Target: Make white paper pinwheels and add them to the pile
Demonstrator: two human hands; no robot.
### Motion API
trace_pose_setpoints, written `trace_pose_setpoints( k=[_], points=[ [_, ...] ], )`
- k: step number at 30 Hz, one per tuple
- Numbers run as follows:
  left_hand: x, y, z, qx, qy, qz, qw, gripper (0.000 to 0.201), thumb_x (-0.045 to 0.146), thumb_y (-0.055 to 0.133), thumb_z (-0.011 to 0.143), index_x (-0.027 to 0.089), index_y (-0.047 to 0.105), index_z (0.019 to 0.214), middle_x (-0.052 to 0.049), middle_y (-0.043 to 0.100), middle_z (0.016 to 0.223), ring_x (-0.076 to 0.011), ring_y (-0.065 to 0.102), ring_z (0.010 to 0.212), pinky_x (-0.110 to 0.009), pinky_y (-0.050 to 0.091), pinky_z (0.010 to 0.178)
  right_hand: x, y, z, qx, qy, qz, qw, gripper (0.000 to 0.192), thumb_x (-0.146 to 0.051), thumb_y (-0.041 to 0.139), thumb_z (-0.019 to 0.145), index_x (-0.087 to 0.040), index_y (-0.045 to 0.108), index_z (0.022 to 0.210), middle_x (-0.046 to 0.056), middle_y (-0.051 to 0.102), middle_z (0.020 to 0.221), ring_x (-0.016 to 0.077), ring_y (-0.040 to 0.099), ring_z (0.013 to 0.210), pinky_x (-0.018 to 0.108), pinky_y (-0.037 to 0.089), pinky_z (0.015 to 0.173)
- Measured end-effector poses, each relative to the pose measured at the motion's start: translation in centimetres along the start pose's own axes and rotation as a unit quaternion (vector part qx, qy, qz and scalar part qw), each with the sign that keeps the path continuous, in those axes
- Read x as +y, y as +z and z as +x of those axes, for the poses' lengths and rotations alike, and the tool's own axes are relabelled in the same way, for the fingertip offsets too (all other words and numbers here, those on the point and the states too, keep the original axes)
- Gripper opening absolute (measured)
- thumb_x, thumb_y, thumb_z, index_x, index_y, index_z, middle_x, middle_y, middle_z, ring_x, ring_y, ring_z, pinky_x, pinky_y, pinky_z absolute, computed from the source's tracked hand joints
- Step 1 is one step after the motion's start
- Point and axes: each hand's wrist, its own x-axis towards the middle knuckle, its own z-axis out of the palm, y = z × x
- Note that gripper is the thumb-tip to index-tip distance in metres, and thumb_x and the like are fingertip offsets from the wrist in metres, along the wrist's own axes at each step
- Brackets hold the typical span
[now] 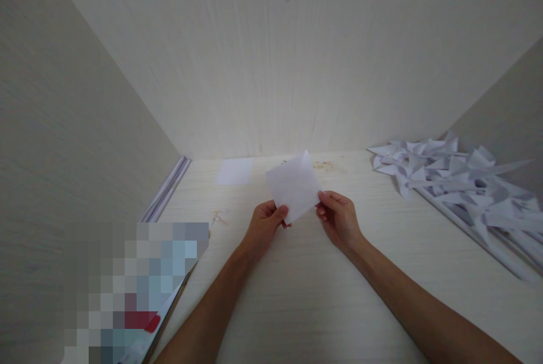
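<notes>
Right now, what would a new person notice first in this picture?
First, the white paper sheet held up at the centre, pinched by the left hand and the right hand above the pale table. Next, the pile of folded white papers at the right, and a small sheet lying flat by the back wall.

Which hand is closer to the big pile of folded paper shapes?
Right. The right hand pinches the white sheet on the side facing the pile of folded paper. The left hand grips the sheet's opposite corner, farther from the pile.

small white paper sheet [294, 185], flat and tilted, raised above the desk, pinched at its lower corners
</notes>
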Motion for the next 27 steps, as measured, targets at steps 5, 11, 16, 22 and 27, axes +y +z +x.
trace_pose_setpoints(
  k=[5,11,16,22,27],
  points=[
    [-0.1,-0.1,0.0,0.026,-0.001,0.036,0.999,0.025,0.036,0.072,0.054,0.013,0.066,0.062,0.000,0.061,0.055,-0.0084,0.052,0.052,-0.020,0.040,0.054,0.0,-0.3,0.1,-0.001,-0.018,-0.016,1.000,0.028,-0.027,0.074,0.047,-0.015,0.049,0.041,-0.005,0.045,0.037,0.0013,0.035,0.031,0.015,0.019,0.030],
    [0.3,0.3,-0.1,0.120,-0.016,-0.026,0.992,0.029,0.030,0.073,0.054,0.014,0.067,0.077,-0.005,0.069,0.079,-0.0141,0.060,0.068,-0.026,0.047,0.065,0.2,-0.3,-0.2,-0.055,-0.008,-0.061,0.997,0.027,-0.031,0.072,0.051,-0.014,0.053,0.044,-0.005,0.043,0.036,0.0020,0.034,0.031,0.016,0.017,0.032],
    [1.2,0.6,-0.3,0.125,-0.042,-0.103,0.986,0.032,0.032,0.075,0.049,0.011,0.065,0.071,-0.007,0.068,0.071,-0.0166,0.062,0.066,-0.029,0.048,0.067,0.2,-0.1,-0.2,-0.057,-0.014,-0.064,0.996,0.027,-0.034,0.073,0.049,-0.014,0.055,0.044,-0.005,0.042,0.036,0.0021,0.033,0.032,0.017,0.016,0.032],
    [1.5,0.6,-0.4,0.119,-0.034,-0.132,0.984,0.034,0.031,0.077,0.047,0.011,0.064,0.071,-0.007,0.068,0.068,-0.0192,0.063,0.067,-0.031,0.049,0.067,0.1,-0.2,-0.3,-0.075,-0.019,-0.066,0.995,0.026,-0.030,0.073,0.051,-0.015,0.053,0.041,-0.004,0.044,0.038,0.0021,0.031,0.032,0.018,0.015,0.032],
    [1.9,0.2,-0.6,0.106,-0.045,-0.109,0.987,0.035,0.032,0.077,0.043,0.010,0.063,0.066,-0.005,0.065,0.059,-0.0149,0.058,0.053,-0.027,0.046,0.056,-0.4,0.0,-0.8,-0.131,0.070,-0.060,0.987,0.022,-0.029,0.072,0.049,-0.015,0.056,0.041,-0.005,0.041,0.036,0.0038,0.031,0.032,0.019,0.020,0.032]
  ],
)
